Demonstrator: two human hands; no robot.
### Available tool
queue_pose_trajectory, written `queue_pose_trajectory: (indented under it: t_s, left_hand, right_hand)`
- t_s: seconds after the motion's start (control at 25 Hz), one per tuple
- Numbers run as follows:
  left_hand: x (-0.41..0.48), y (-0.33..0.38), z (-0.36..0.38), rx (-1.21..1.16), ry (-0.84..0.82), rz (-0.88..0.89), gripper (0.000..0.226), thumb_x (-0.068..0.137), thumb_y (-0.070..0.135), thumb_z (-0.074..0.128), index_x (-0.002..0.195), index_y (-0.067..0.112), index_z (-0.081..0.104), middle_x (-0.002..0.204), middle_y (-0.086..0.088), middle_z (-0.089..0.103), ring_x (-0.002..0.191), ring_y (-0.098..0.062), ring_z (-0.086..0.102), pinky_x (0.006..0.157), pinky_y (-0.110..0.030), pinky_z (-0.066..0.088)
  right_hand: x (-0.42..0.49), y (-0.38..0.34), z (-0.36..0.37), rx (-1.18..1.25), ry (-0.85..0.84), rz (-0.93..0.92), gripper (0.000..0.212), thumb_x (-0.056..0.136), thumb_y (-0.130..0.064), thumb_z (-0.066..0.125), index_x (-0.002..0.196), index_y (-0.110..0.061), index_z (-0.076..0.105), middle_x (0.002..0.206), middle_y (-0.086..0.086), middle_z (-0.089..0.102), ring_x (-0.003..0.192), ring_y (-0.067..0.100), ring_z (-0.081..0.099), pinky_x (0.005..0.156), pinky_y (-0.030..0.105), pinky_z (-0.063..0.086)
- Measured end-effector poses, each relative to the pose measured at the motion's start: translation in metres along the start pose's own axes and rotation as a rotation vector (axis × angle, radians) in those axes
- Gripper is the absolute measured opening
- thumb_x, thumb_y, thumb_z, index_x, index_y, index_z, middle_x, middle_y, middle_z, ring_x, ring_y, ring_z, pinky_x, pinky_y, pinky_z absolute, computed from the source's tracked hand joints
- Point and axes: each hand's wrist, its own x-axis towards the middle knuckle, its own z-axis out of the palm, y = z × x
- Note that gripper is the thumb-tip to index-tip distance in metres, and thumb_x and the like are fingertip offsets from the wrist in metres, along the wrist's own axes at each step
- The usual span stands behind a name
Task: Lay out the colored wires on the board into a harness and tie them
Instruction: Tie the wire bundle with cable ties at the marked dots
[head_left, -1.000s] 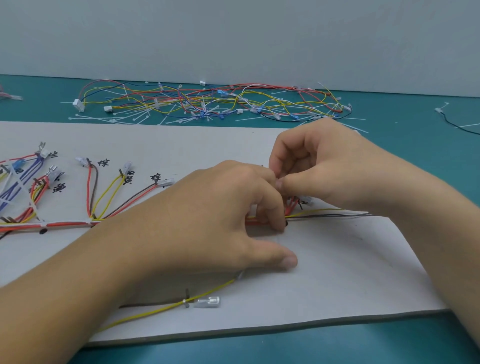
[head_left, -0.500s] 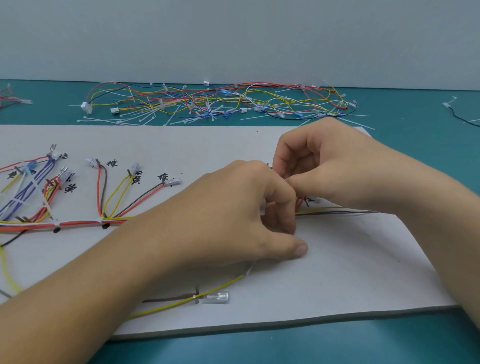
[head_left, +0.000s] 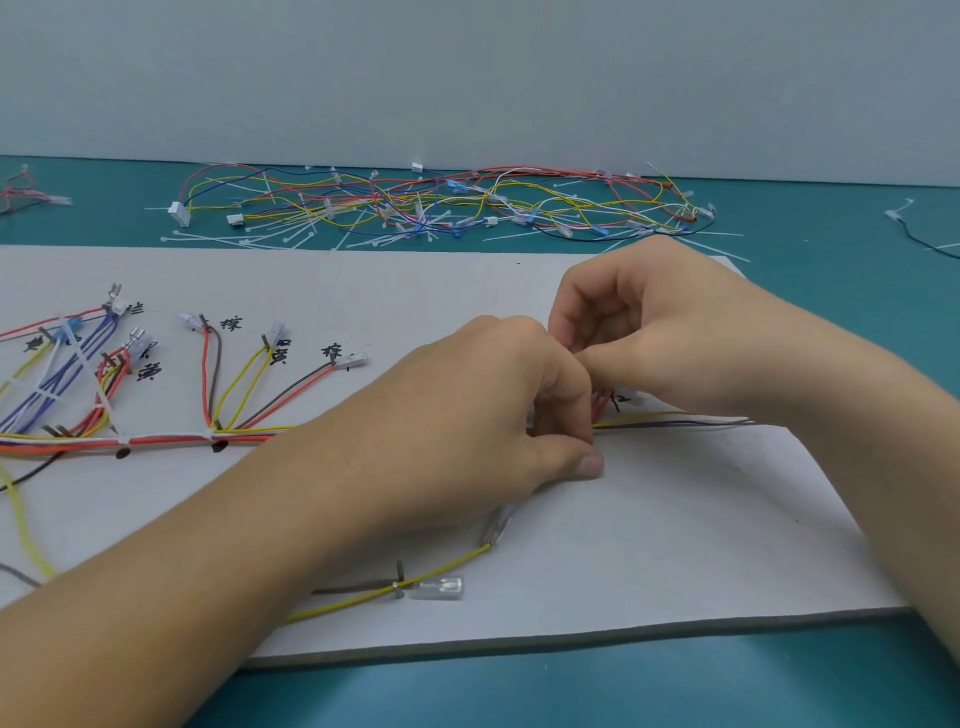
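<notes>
My left hand (head_left: 467, 415) covers the bundled red and yellow wire trunk (head_left: 171, 441) mid-board, so I cannot see what its fingers pinch. The trunk runs off the left edge. The black handwritten labels (head_left: 231, 323) are too small to read.

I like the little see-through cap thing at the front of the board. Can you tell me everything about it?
The small clear plastic terminal cover is a see-through sleeve with a shiny metal piece showing inside. It lies flat on the pale grey board, near its front edge, pointing right. Its left end meets a thin brown wire where a small tie crosses. A thin yellow wire passes just above it. Neither hand touches it.
</notes>
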Motion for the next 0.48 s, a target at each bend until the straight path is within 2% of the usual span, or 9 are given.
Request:
queue_pose_trajectory:
  t_s: [0.16,0.32,0.48]
  left_hand:
    - [-0.0053,0.0018,-0.0021,0.017,-0.011,-0.014,0.039,0.060,0.070,0.079,0.079,0.035,0.076,0.079,0.018,0.069,0.072,0.000,0.062,0.067,-0.034,0.055]
    - [-0.0022,0.0011,-0.0011,-0.042,-0.041,-0.035,0.030,0.064,0.056,0.089,0.077,0.032,0.076,0.079,0.013,0.070,0.069,-0.002,0.064,0.067,-0.039,0.057]
    - [-0.0004,-0.0019,0.0001,-0.040,-0.038,0.004,0.016,0.077,0.043,0.086,0.076,0.030,0.078,0.077,0.012,0.071,0.076,-0.005,0.065,0.071,-0.037,0.055]
  right_hand:
    - [0.0009,0.0002,0.0004,0.006,-0.004,-0.001,0.016,0.080,0.007,0.073,0.083,-0.009,0.071,0.073,0.011,0.075,0.069,0.030,0.074,0.074,0.052,0.062]
    - [0.0010,0.0007,0.0009,0.002,-0.005,-0.002,0.017,0.080,0.008,0.071,0.083,-0.009,0.071,0.072,0.011,0.075,0.069,0.030,0.074,0.073,0.051,0.061]
    - [0.0008,0.0011,0.0003,0.005,-0.007,-0.004,0.018,0.080,0.009,0.071,0.083,-0.009,0.071,0.072,0.010,0.075,0.067,0.028,0.074,0.072,0.048,0.061]
